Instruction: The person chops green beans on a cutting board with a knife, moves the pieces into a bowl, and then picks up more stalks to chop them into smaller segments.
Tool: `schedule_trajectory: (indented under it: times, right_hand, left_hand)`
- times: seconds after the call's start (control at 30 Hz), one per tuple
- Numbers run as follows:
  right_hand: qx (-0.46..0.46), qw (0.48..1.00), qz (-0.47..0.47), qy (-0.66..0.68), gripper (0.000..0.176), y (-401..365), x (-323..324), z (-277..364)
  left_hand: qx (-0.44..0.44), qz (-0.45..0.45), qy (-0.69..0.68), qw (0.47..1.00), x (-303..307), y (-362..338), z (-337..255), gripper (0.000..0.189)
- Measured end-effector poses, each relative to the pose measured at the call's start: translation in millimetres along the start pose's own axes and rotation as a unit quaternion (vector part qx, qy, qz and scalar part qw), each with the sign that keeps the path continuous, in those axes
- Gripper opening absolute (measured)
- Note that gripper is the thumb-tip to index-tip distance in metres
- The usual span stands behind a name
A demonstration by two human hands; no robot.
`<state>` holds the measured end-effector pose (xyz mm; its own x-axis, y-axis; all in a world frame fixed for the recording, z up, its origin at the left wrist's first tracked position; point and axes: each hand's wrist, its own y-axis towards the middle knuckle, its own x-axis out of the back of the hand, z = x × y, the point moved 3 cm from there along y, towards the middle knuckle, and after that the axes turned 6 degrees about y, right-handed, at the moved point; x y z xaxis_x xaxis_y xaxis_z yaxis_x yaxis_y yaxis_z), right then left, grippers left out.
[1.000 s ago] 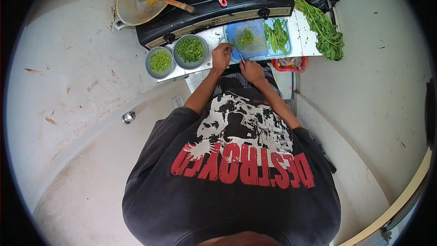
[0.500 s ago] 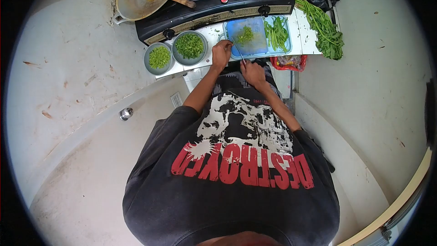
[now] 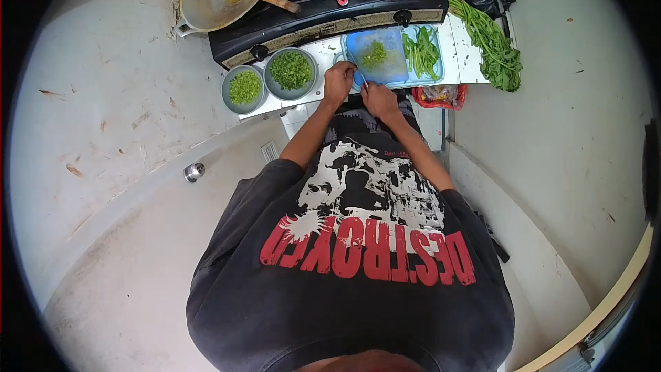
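My right hand (image 3: 381,102) is closed around the handle of a knife (image 3: 362,76), its thin blade pointing away from me and to the left. Close beside the blade, my left hand (image 3: 337,85) has its fingers pinched together at the near left corner of a blue cutting board (image 3: 394,69). Whatever lies between those fingertips is too small to make out. A small heap of chopped greens (image 3: 374,55) rests on the board. Uncut leafy stems (image 3: 421,52) lie to its right on the light blue tray (image 3: 441,74) under the board.
Left of my hands stand two grey bowls of chopped greens, one darker (image 3: 290,71) and one lighter (image 3: 244,87). Behind is a black stove (image 3: 310,7) with a wok (image 3: 200,10) holding a wooden-handled ladle (image 3: 275,3). A bunch of leafy greens (image 3: 499,62) lies at right.
My right hand has moved slightly forward and left, bringing the knife closer to my left hand. Less of the blade shows now. The whole view has shifted a little.
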<state>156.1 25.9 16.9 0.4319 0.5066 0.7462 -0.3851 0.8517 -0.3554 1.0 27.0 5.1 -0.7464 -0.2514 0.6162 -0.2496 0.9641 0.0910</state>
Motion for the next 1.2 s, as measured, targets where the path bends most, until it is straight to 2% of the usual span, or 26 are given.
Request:
schedule_trajectory:
  times: [0.27,0.37,0.57,0.77,0.97,1.2]
  right_hand:
    - [-0.006,1.0,-0.001,-0.02,0.044,-13,2,-3]
    - [-0.006,0.999,0.017,-0.03,0.043,-22,11,0]
    - [-0.014,1.0,0.001,-0.009,0.043,0,-3,2]
    - [-0.01,1.0,-0.009,-0.004,0.043,-13,-5,-9]
    - [-0.023,1.0,-0.011,0.008,0.044,-28,1,-13]
    - [0.002,1.0,-0.008,0.012,0.046,-27,2,-11]
  left_hand:
    - [0.036,-0.012,-0.013,0.999,0,-3,-6,0.01]
    - [0.015,-0.016,-0.005,1.0,-1,-4,-6,0.01]
    - [-0.08,-0.008,0.047,0.996,1,-6,-4,0.012]
    - [-0.013,0.008,0.015,1.0,1,-4,-6,0.011]
    - [-0.003,-0.007,-0.012,1.0,5,-3,-11,0.009]
    - [0.008,-0.011,-0.001,1.0,2,-4,-3,0.008]
